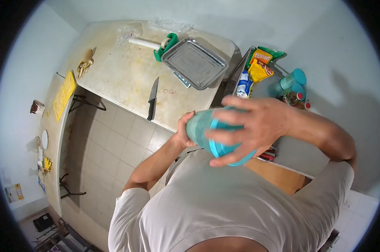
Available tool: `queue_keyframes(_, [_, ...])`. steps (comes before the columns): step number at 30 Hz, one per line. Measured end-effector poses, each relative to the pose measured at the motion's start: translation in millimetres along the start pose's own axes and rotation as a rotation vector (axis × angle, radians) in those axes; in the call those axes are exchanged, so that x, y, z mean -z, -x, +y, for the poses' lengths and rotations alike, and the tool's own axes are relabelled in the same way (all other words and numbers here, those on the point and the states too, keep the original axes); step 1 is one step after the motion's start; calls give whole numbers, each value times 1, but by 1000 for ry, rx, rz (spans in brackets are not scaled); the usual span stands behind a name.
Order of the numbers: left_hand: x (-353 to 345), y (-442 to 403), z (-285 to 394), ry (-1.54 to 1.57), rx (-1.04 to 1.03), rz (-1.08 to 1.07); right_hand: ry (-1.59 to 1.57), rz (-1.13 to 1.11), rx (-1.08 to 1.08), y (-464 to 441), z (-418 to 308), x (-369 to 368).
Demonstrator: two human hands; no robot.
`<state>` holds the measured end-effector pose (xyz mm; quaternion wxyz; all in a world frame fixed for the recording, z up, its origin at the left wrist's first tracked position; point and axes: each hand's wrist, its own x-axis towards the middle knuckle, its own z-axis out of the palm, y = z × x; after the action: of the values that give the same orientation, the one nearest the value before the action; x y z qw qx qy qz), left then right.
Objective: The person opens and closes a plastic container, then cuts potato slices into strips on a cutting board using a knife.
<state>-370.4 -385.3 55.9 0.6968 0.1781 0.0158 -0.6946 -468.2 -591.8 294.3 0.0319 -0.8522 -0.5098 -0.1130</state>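
Note:
In front of my chest I hold a translucent jar (197, 128) with a turquoise lid (217, 145), tilted on its side. My left hand (185, 131) is closed around the jar's base end. Over the lid end lies my right hand (251, 126), its fingers spread and curved around the lid, partly blurred by motion. The jar's contents cannot be made out. On the table beyond my left hand is a kitchen knife (153, 98) with a black handle, blade pointing away from me.
A metal tray (196, 63) and a green tape dispenser (167, 46) stand at the table's far side. Peels (85, 67) lie at the left, near a yellow board (65, 94). Snack packets (259, 69), turquoise-lidded containers (293, 79) and red-capped bottles (297, 98) stand on the right surface.

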Motion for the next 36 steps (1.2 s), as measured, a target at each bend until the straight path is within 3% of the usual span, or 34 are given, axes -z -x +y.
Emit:
queue_keyframes(4, [-13, 3, 4, -102, -269, 143, -178, -41, -834, 10, -11, 9])
queue_keyframes(6, [25, -4, 16, -130, -258, -44, -395, -87, -1193, 16, -8, 6])
queue_keyframes(9, [15, -7, 20, -144, -269, 37, -397, -88, -1159, 10, -5, 14])
queue_keyframes(13, [-51, 8, 16, -25, -200, 263, -260, -104, -792, -5, -8, 22])
queue_keyframes(15, [37, -2, 15, 18, -78, -9, -147, -200, -541, -14, -5, 29])
queue_keyframes(17, [55, -1, 14, 4, -53, -75, 5, -162, -421, -24, -18, 24])
queue_keyframes(20, [-14, 17, 23, -60, -117, 132, 280, -90, -154, -30, -28, 14])
queue_keyframes(22, [-10, 27, 23, -109, -140, 182, 299, -99, -167, -20, -14, 20])
queue_keyframes(23, [-5, 33, 26, -134, -148, 206, 246, -109, -295, -14, -13, 21])
queue_keyframes(25, [-14, 41, 35, -2, -201, -246, 150, -108, -555, -2, -13, 23])
queue_keyframes(27, [-49, 48, 26, -269, -486, 206, -285, 38, -860, -4, -22, 25])
queue_keyframes(28, [-53, 49, 26, -278, -512, 205, -374, 150, -976, -7, -25, 12])
queue_keyframes(31, [-55, 50, 29, -303, -527, 197, -392, 19, -938, -4, -17, 11])
queue_keyframes(32, [-53, 52, 31, -304, -494, 193, -412, 87, -887, -6, -16, 12])
queue_keyframes(36, [-28, 52, 38, -235, -179, 196, 27, -51, -458, -12, -17, 17])
